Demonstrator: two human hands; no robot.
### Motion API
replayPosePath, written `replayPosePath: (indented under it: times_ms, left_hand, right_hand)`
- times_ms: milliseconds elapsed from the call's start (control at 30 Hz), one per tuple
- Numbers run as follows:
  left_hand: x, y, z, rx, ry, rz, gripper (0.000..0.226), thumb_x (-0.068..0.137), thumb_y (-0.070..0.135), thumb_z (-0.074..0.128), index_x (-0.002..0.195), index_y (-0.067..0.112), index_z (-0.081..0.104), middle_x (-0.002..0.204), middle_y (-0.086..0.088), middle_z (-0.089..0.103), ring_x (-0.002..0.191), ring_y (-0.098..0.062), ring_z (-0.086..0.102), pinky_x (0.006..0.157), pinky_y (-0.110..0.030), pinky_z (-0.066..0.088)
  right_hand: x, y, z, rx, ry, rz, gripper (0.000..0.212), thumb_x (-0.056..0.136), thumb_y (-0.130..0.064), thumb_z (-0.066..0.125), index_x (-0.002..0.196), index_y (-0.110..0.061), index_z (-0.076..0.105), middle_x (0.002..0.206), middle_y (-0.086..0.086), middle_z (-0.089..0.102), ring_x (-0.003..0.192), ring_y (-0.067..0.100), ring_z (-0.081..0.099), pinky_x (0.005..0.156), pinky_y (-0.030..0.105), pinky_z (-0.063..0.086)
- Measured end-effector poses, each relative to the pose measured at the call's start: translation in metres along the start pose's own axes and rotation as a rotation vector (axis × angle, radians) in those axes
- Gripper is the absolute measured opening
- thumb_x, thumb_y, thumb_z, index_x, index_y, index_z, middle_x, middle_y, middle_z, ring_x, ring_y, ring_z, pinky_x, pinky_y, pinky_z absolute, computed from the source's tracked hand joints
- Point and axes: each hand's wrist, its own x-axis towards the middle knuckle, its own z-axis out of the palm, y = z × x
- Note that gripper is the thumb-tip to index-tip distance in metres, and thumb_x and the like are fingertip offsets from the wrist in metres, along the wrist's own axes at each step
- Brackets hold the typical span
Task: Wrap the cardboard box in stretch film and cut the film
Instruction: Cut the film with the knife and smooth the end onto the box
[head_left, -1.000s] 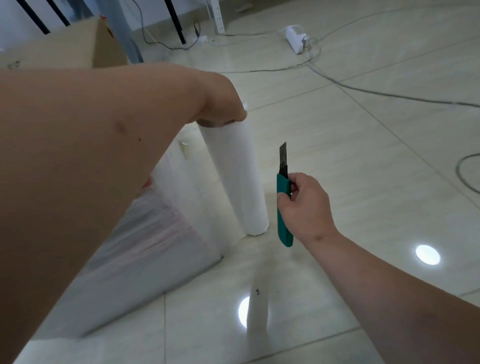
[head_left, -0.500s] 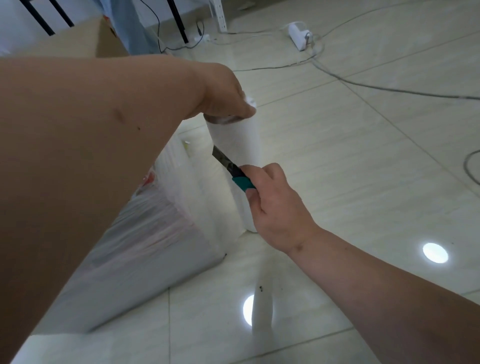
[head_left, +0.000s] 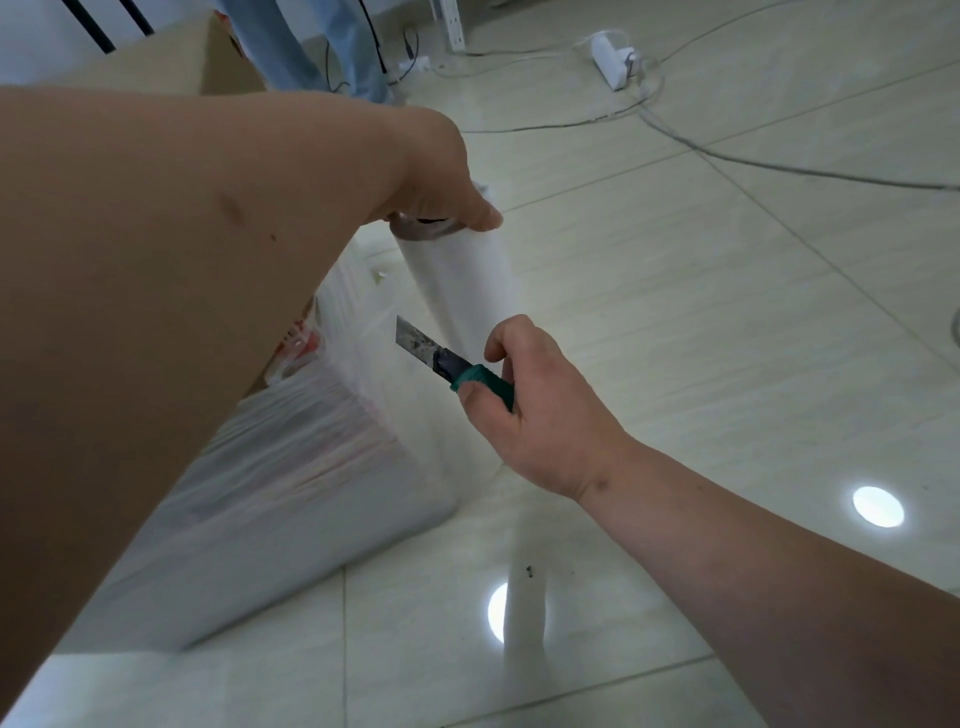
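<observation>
The cardboard box (head_left: 291, 499), covered in white stretch film, lies on the floor at lower left, partly hidden by my left forearm. A white film roll (head_left: 462, 291) stands upright beside its far corner. My left hand (head_left: 431, 176) grips the top end of that roll. A sheet of film (head_left: 384, 332) stretches from the roll to the box. My right hand (head_left: 530, 410) holds a green utility knife (head_left: 452, 369) by its handle. The extended blade points up and left, at or against the stretched film just left of the roll.
Glossy tiled floor (head_left: 701, 338) with ceiling-light reflections surrounds the box. A white power strip (head_left: 615, 62) and cables lie at the back. Another cardboard box (head_left: 176, 67) and a person's legs in blue trousers (head_left: 311, 47) stand at the upper left.
My right hand brought the knife from the right of the roll across its front to the left side. The blade went from upright to pointing at the film. The left hand kept its hold.
</observation>
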Motion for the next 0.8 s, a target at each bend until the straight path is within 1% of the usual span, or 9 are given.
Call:
replayPosePath:
  times_ms: [133,233,300,367,467,533,600,700,800]
  left_hand:
    - [0.001,-0.001,0.002,0.039,0.006,0.009,0.063,0.086,0.059,0.057,0.117,0.006,0.067,0.115,-0.014,0.066,0.106,-0.032,0.06,0.093,-0.042,0.042]
    - [0.004,-0.001,0.003,0.051,0.01,0.01,0.062,0.085,0.06,0.056,0.116,0.007,0.067,0.112,-0.013,0.067,0.103,-0.033,0.06,0.093,-0.043,0.044]
    - [0.006,-0.002,0.003,0.049,0.001,0.008,0.064,0.084,0.06,0.057,0.117,0.006,0.066,0.113,-0.014,0.066,0.102,-0.034,0.06,0.094,-0.044,0.046]
    - [0.007,-0.003,0.002,0.058,-0.019,0.004,0.065,0.084,0.061,0.058,0.117,0.005,0.066,0.113,-0.014,0.066,0.101,-0.034,0.062,0.091,-0.043,0.048]
    - [0.005,-0.003,-0.001,0.063,-0.039,0.01,0.065,0.082,0.062,0.06,0.115,0.006,0.065,0.109,-0.013,0.067,0.097,-0.031,0.063,0.085,-0.04,0.05]
    - [0.003,-0.002,-0.002,0.09,-0.041,0.016,0.065,0.082,0.062,0.059,0.115,0.007,0.063,0.109,-0.013,0.066,0.097,-0.032,0.063,0.086,-0.041,0.05]
    - [0.001,0.0,-0.003,0.113,-0.039,0.02,0.068,0.083,0.062,0.058,0.124,0.008,0.059,0.118,-0.014,0.062,0.105,-0.034,0.06,0.091,-0.044,0.05]
    - [-0.005,0.004,-0.003,0.087,-0.043,0.037,0.071,0.088,0.055,0.057,0.147,0.021,0.039,0.141,-0.011,0.047,0.12,-0.037,0.052,0.1,-0.048,0.046]
    - [-0.009,0.004,-0.003,0.077,-0.044,0.055,0.065,0.089,0.054,0.056,0.146,0.027,0.04,0.141,-0.008,0.047,0.116,-0.036,0.054,0.1,-0.049,0.046]
  right_hand:
    - [0.001,-0.003,0.004,0.053,0.027,-0.016,0.018,0.091,-0.037,0.053,0.093,-0.023,0.041,0.088,-0.003,0.043,0.071,0.02,0.049,0.065,0.035,0.046]
    - [0.007,-0.001,0.005,0.083,0.039,0.02,0.021,0.095,-0.035,0.052,0.086,-0.019,0.042,0.084,0.0,0.047,0.069,0.013,0.044,0.059,0.027,0.039]
    - [0.009,0.001,0.004,0.094,0.041,0.046,0.023,0.098,-0.035,0.05,0.087,-0.015,0.045,0.078,-0.002,0.048,0.067,0.012,0.043,0.058,0.027,0.035]
    - [0.008,0.002,0.004,0.092,0.032,0.052,0.024,0.099,-0.034,0.048,0.09,-0.011,0.048,0.075,-0.003,0.048,0.066,0.013,0.044,0.058,0.029,0.037]
    - [0.008,0.001,0.006,0.067,0.023,0.039,0.025,0.101,-0.033,0.044,0.095,-0.01,0.051,0.077,-0.003,0.052,0.069,0.015,0.048,0.062,0.033,0.04]
    - [0.01,-0.002,0.008,0.054,0.028,0.037,0.025,0.102,-0.033,0.041,0.097,-0.01,0.052,0.08,-0.002,0.053,0.072,0.018,0.05,0.065,0.035,0.041]
    - [0.013,-0.004,0.01,0.046,0.035,0.036,0.026,0.102,-0.033,0.039,0.097,-0.011,0.052,0.082,0.0,0.055,0.074,0.019,0.052,0.065,0.035,0.042]
    - [0.015,-0.006,0.013,0.04,0.044,0.033,0.027,0.103,-0.033,0.036,0.098,-0.011,0.052,0.082,0.002,0.058,0.075,0.022,0.055,0.066,0.037,0.044]
    - [0.015,-0.003,0.017,0.05,0.052,0.022,0.023,0.104,-0.03,0.034,0.103,-0.013,0.05,0.075,-0.004,0.054,0.07,0.021,0.055,0.061,0.034,0.042]
